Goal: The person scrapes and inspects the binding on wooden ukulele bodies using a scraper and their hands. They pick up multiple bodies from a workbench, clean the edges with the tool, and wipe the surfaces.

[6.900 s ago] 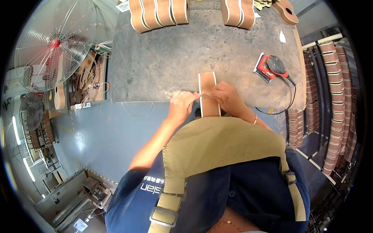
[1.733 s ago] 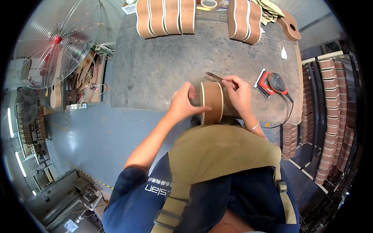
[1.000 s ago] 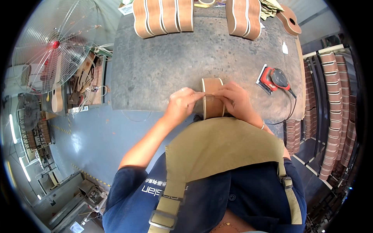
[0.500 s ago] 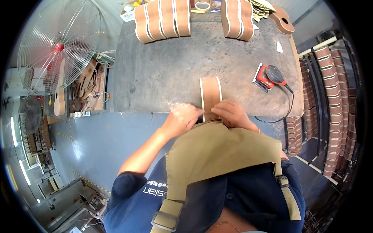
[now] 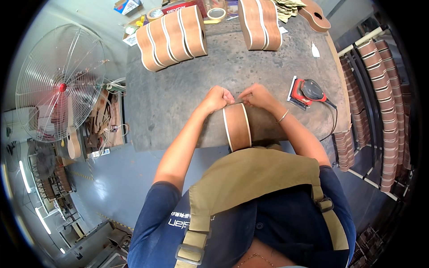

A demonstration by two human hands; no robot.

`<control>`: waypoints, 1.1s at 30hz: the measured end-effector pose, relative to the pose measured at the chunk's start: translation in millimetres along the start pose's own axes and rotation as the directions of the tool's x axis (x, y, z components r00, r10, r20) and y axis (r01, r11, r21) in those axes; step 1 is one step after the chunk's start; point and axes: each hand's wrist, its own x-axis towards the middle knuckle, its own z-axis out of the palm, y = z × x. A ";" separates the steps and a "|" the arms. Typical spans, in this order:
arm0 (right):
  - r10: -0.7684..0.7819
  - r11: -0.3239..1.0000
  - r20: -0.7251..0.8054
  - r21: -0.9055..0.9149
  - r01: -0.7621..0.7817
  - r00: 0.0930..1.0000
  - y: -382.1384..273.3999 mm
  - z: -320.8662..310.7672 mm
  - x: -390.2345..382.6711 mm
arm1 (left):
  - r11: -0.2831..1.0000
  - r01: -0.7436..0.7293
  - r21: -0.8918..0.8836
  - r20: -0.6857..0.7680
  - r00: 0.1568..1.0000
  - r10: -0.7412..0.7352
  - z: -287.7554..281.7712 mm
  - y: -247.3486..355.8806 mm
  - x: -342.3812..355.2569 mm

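A ukulele body (image 5: 237, 127) stands on its edge at the near side of the workbench, its brown curved side up and pale binding along both edges. Its near end is against my apron. My left hand (image 5: 218, 98) is closed, fingertips pinched at the body's far end. Opposite it, my right hand (image 5: 257, 96) is bent in a pinch, its fingertips at the same far end. A thin dark edge shows between the fingertips, too small to name.
A red and black electric sander (image 5: 309, 93) lies on the workbench (image 5: 178, 89) to the right, its cord trailing off the edge. Farther back stand rows of instrument bodies (image 5: 172, 38), another pair (image 5: 260, 24), tape rolls (image 5: 216, 14) and a small white bottle (image 5: 315, 49). A large fan (image 5: 62, 87) is at left.
Both hands have moved away from me, from the near part of the ukulele body's side to its far end. The view has shifted; the body still stands against my apron.
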 end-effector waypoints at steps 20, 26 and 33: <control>-0.757 0.644 -0.194 -0.383 0.662 0.624 -5.9 49.8 -161.5 | 0.536 -0.722 0.438 -0.112 0.548 0.829 45.6 53.3 -150.1; -0.804 0.594 -0.314 -0.462 0.659 0.504 1.3 40.9 -142.1 | 0.636 -0.605 0.478 -0.181 0.641 0.746 32.8 59.3 -132.0; -0.550 0.834 -0.253 -0.214 0.508 0.796 -31.9 5.5 -82.1 | 0.822 -0.439 0.363 -0.241 0.808 0.538 -0.4 68.7 -79.7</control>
